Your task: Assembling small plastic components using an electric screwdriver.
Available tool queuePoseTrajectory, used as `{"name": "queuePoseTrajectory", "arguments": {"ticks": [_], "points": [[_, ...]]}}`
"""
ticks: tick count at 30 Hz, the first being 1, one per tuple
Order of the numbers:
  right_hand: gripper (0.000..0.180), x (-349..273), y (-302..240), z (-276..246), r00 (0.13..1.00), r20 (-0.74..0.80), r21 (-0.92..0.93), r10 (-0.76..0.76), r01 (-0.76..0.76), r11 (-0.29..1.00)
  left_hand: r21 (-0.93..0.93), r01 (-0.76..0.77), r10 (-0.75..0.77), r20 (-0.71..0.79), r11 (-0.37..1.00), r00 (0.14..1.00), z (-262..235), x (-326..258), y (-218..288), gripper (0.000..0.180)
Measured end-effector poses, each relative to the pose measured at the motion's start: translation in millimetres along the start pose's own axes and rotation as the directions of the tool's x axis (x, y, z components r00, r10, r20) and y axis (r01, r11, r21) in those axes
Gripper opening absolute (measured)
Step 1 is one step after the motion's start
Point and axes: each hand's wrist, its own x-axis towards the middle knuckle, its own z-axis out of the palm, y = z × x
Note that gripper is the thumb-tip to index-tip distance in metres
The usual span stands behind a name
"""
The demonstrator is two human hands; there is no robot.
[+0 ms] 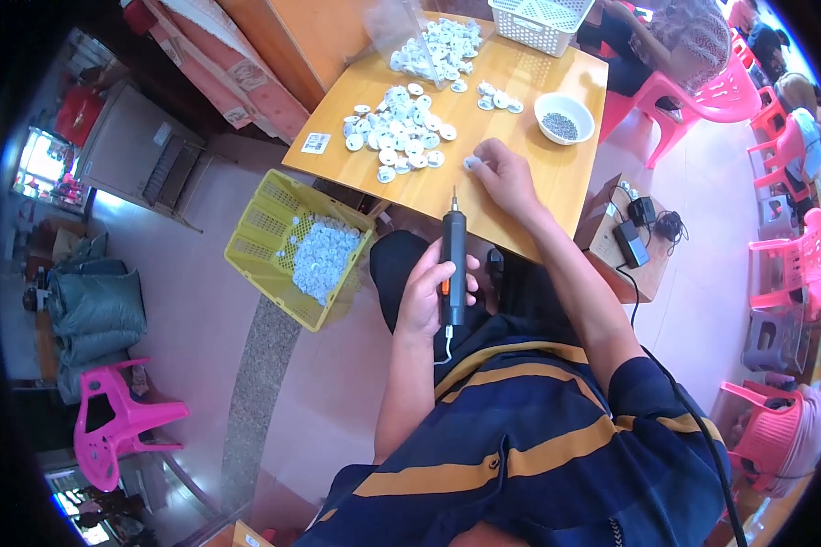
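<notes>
Hands are apart: left hand (422, 290) wrapped round a black electric screwdriver (453, 260) by the tabletop (556, 191), right hand (506, 180) pinching a small white part (471, 163). Screwdriver's long axis runs away from the striped shirt (538, 453), bit (454, 194) pointing tabletop-ward. White label (316, 143) on the left corner's too tiny to read.

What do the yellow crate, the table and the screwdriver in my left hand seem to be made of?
Yellow crate: probably moulded plastic, judging by its slotted walls; smooth finish. Table: smooth wood or laminate, from its honey colour. Screwdriver: black, fairly matte casing, likely plastic; its thin, brownish bit suggests metal.
</notes>
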Motion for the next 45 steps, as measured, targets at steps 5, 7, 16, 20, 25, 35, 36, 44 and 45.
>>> {"name": "queuePoseTrajectory", "arguments": {"ticks": [5,7,16,20,25,35,36,44,45], "points": [[0.019,29,2,20,0.991,0.000,-0.114,-0.132,0.131,0.985,0.055,-0.038,0.043,-0.082,0.998,0.996,-2,-3,1,0.056],[0.023,36,0,23,0.983,0.070,-0.216,-0.171,0.182,0.959,0.048,-0.035,0.039,-0.082,0.998,0.996,-5,-3,1,0.056],[0.021,72,20,-61,0.957,-0.083,-0.367,-0.280,0.232,0.901,0.048,-0.060,0.066,-0.138,0.997,0.988,-9,-3,8,0.051],[0.025,97,33,-111,0.975,-0.068,-0.568,-0.214,0.138,0.811,0.049,-0.076,0.084,-0.167,0.996,0.982,-9,-3,13,0.050],[0.025,113,51,-126,0.996,0.086,-0.801,-0.011,0.076,0.594,0.064,-0.093,0.104,-0.203,0.994,0.974,-15,-7,15,0.049],[0.027,136,87,-137,0.980,0.180,-0.837,0.085,0.107,0.536,0.076,-0.079,0.094,-0.217,0.994,0.972,-20,-10,18,0.052],[0.028,140,90,-141,0.977,0.194,-0.842,0.086,0.120,0.526,0.087,-0.074,0.091,-0.213,0.993,0.973,-19,-10,20,0.053],[0.030,137,82,-146,0.981,0.167,-0.832,0.098,0.087,0.547,0.118,-0.127,0.149,-0.203,0.985,0.968,-19,-12,24,0.057],[0.028,131,76,-145,0.989,0.139,-0.806,0.051,0.083,0.587,0.125,-0.126,0.150,-0.200,0.984,0.968,-18,-12,22,0.057]]}}
